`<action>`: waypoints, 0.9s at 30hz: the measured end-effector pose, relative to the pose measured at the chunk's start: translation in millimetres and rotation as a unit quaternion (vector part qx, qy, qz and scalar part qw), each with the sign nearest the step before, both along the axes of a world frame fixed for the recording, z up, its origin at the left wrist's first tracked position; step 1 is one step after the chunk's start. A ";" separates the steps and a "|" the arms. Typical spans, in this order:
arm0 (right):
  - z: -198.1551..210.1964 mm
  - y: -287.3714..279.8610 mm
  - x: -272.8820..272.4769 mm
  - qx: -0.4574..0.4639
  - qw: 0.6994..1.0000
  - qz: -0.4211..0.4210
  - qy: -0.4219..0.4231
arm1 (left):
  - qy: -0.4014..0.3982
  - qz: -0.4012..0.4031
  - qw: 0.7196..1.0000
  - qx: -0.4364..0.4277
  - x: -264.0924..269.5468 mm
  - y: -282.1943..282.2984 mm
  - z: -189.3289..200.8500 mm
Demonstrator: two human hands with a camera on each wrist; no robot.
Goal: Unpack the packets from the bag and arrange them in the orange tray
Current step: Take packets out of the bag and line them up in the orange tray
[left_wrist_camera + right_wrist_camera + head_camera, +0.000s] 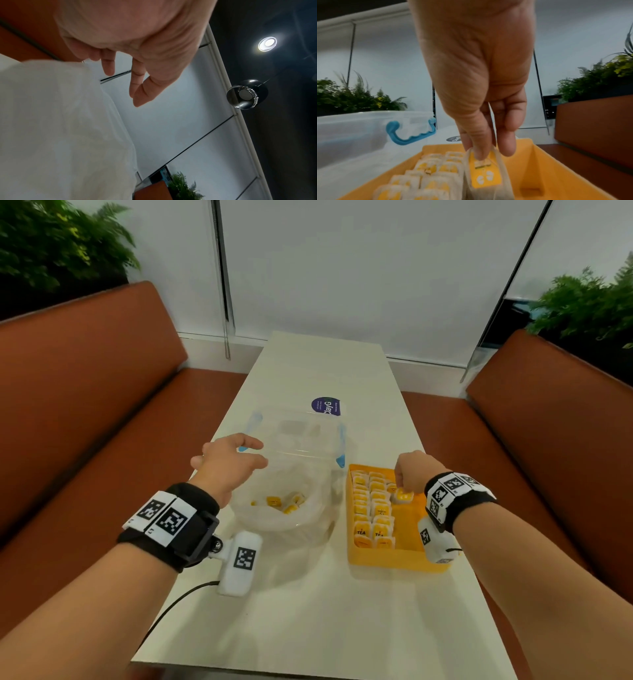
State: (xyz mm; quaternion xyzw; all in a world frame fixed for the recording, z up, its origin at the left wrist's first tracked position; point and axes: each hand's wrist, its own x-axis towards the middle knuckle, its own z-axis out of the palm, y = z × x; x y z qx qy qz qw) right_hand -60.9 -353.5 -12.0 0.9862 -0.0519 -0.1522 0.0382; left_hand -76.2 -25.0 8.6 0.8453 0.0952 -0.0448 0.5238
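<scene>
The right hand (412, 470) hangs over the far part of the orange tray (394, 559), its grip pinching one packet (485, 171) by the top edge between thumb and fingers (509, 143); the packet hangs upright, just right of the two rows (371, 508) already laid in the tray, and whether its lower end touches the tray floor cannot be told. The left hand (229, 462) hovers above the bag (284, 508), near its far left rim, fingers loosely bent and apart, its grip open and holding nothing; the left wrist view shows the fingertips (140, 94) clear of the bag's pale film (60, 121). The rows hold overlapping packets, too many and too blurred to count surely. About four more packets (281, 503) lie loose at the bottom of the bag. The packets are flat translucent pouches with yellow labels, some reading TEA. The bag is thin, crinkled clear plastic, open at the top, standing on the desk (308, 611) just left of the tray. The tray is a rigid rectangular box with low walls, its right half bare. Behind the bag stands one clear plastic box (301, 436) with two blue latches (407, 134), and beyond it a round dark sticker (326, 406) lies on the smooth white desk.
</scene>
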 end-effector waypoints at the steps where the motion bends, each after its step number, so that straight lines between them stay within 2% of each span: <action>1: -3.8 -1.4 2.7 0.002 1.000 -0.003 0.004 | 0.012 -0.002 1.000 0.011 0.2 1.6 -2.3; 7: -22.4 -5.1 12.1 0.014 1.000 -0.017 -0.001 | 0.043 -0.001 0.998 0.043 0.8 9.4 -10.2; 18: -32.2 -10.4 15.2 -0.003 0.999 -0.025 -0.031 | 0.088 -0.026 0.996 0.005 -2.1 6.8 -11.0; 23: -25.4 -5.9 13.5 -0.016 0.998 -0.035 -0.045 | 0.114 -0.043 0.992 -0.029 -5.7 6.3 -7.6; 27: -1.5 14.9 13.0 -0.011 0.994 -0.008 -0.112 | 0.127 -0.043 0.990 -0.034 -8.1 6.8 -3.1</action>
